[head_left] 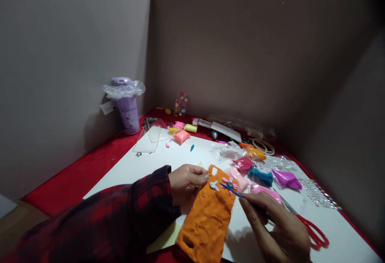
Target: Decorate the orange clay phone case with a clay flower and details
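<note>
An orange clay-covered phone case (209, 219) is tilted over the white sheet, with a cut-out near its top. My left hand (189, 180) pinches its upper left edge between thumb and fingers. On the case's upper part sit a pink flower (230, 184) with a dark centre and a small pale blue clay shape (214, 186). My right hand (272, 223) is closed around a thin blue pointed tool (234, 192), whose tip lies over the case between the flower and the pale blue shape.
White sheet (111, 178) on a red cloth. Purple tumbler (129, 112) at back left; clear cases (147, 144) nearby. Coral clay packet (181, 136) behind my hands. To the right: blue clay (261, 176), purple clay (286, 179), red-handled scissors (315, 233) and gem stickers (320, 194).
</note>
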{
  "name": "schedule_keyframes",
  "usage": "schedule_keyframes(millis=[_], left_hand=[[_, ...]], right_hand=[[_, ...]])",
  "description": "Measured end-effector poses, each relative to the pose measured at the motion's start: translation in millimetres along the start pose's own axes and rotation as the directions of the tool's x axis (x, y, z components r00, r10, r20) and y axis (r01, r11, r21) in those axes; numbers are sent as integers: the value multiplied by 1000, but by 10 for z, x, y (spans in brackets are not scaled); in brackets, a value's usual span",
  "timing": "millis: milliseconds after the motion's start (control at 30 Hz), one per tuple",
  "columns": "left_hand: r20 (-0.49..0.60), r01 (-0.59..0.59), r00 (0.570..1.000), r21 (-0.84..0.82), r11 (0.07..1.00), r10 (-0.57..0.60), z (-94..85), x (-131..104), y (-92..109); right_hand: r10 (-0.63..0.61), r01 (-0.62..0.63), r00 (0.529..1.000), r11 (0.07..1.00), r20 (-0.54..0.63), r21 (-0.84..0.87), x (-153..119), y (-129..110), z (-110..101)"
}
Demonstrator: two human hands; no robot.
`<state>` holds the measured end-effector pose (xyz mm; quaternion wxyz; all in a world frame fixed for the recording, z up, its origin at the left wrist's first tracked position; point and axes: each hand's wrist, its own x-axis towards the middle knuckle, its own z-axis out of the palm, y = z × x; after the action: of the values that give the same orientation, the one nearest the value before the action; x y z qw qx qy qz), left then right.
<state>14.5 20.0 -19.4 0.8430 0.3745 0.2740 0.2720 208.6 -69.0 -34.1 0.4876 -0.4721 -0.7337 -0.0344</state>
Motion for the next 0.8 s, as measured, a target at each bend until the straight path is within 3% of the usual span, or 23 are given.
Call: schedule_keyframes(millis=[800], left_hand=[[-25, 14, 1000, 19, 1000, -14, 5, 0, 14]], right_hand=[[-8, 8, 1000, 1000, 24, -6, 39, -15, 7]])
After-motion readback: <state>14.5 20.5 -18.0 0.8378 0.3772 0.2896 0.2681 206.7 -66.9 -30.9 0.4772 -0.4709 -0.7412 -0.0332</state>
